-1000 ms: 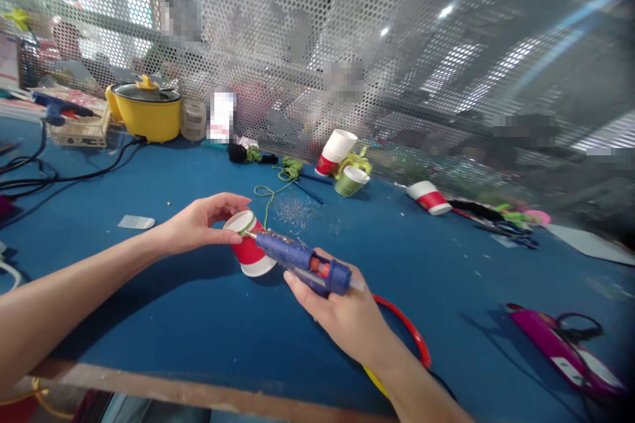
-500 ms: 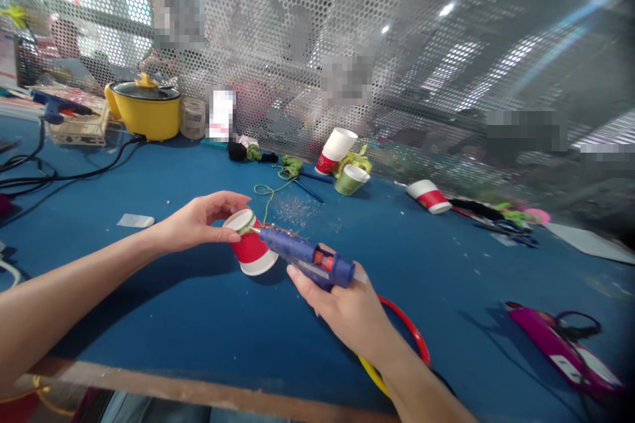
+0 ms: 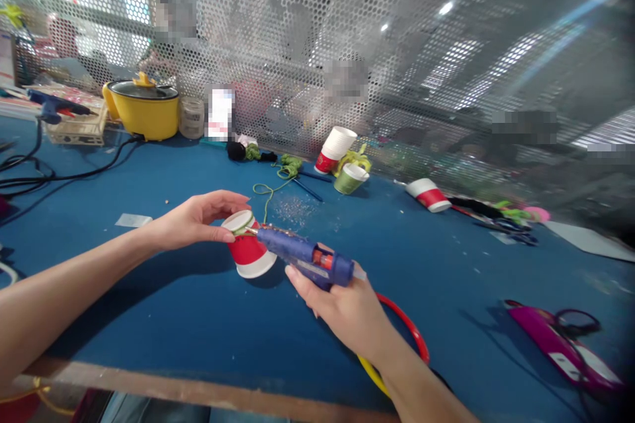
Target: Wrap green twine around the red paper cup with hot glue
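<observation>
My left hand (image 3: 201, 219) grips a red and white paper cup (image 3: 248, 254) by its upper end, thumb in front and fingers behind. The cup is upside down and slightly tilted, with green yarn (image 3: 243, 228) wound around the narrow end. My right hand (image 3: 347, 310) is wrapped round a blue glue gun (image 3: 302, 254) that points left. Its metal nozzle is at the yarn near my left thumb. From the cup a green strand runs back to a small green yarn heap (image 3: 290, 164).
Stacked white cups (image 3: 340, 142) and a green cup (image 3: 350, 178) stand toward the back. Another red and white cup (image 3: 428, 195) lies to the right. A yellow pot (image 3: 143, 112) stands at the back left, a magenta power strip (image 3: 560, 347) at the right. Perforated metal sheeting rises behind.
The cup has tilted or shifted very slightly in my left hand, and the glue gun's nozzle has stayed at the yarn. Otherwise the view has only moved a little.
</observation>
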The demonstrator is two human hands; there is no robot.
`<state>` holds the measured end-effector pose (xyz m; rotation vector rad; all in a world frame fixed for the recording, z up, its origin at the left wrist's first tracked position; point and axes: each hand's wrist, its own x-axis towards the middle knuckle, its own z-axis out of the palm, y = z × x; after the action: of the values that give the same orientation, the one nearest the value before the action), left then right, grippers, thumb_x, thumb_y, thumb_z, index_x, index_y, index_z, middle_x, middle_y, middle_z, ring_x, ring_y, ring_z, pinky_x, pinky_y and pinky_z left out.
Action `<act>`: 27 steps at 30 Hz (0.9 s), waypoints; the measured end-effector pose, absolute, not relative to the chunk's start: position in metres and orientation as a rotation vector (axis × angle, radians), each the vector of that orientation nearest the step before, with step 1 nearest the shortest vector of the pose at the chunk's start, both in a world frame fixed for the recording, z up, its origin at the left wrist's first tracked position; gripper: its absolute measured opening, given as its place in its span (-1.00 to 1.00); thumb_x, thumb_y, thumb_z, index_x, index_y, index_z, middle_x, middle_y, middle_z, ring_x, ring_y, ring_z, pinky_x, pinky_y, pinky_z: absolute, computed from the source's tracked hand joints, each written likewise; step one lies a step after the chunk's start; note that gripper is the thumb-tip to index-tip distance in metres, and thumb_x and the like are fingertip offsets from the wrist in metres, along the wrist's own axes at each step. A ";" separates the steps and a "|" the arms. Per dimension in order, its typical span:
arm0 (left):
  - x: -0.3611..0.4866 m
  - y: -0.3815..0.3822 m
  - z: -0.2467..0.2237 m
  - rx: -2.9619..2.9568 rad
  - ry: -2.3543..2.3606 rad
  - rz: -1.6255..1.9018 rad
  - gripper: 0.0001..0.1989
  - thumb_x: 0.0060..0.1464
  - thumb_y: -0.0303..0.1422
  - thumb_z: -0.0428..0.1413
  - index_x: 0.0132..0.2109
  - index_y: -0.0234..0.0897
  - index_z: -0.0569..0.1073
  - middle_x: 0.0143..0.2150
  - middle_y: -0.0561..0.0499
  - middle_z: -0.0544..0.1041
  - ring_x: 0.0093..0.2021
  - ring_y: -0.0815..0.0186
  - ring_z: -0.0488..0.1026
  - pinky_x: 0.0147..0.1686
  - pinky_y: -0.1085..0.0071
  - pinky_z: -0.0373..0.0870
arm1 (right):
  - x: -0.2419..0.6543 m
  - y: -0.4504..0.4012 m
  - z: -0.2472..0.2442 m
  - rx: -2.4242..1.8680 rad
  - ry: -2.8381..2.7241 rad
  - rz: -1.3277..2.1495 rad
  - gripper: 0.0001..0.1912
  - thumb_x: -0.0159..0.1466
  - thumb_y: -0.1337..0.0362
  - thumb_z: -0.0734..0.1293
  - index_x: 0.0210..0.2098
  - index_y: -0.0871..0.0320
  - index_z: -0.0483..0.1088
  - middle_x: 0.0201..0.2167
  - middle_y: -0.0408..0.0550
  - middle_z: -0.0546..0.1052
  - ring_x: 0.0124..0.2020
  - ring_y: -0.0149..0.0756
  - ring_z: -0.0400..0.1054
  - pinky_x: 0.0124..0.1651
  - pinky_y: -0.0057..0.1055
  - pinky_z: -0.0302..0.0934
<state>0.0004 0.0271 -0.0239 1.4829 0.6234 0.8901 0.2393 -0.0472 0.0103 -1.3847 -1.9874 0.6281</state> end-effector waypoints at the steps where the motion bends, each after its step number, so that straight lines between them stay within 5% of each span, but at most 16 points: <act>1: 0.000 0.027 -0.024 1.482 0.621 0.892 -0.48 -0.17 -0.50 0.24 0.00 -0.29 0.31 -0.09 -0.07 0.50 -0.08 0.27 0.41 0.00 0.27 0.27 | 0.240 -0.047 0.010 -1.379 -1.991 0.631 -0.83 0.14 0.18 0.28 -0.44 0.16 0.38 -0.73 -0.22 0.37 -0.70 -0.42 0.27 -0.64 -0.51 0.18; 27: -0.003 0.028 -0.021 1.457 0.565 0.867 -0.46 -0.15 -0.56 0.23 0.02 -0.25 0.32 -0.02 -0.08 0.47 -0.03 0.27 0.40 -0.02 0.32 0.29 | 0.240 -0.042 0.017 -1.410 -1.899 0.793 -0.75 0.15 0.21 0.26 -0.60 0.19 0.33 -0.82 -0.25 0.28 -0.78 -0.48 0.16 -0.70 -0.54 0.12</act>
<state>-0.0028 0.0278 -0.0209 1.4573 0.5648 0.8672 0.2402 -0.0420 0.0165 -1.4103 -1.8992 0.7928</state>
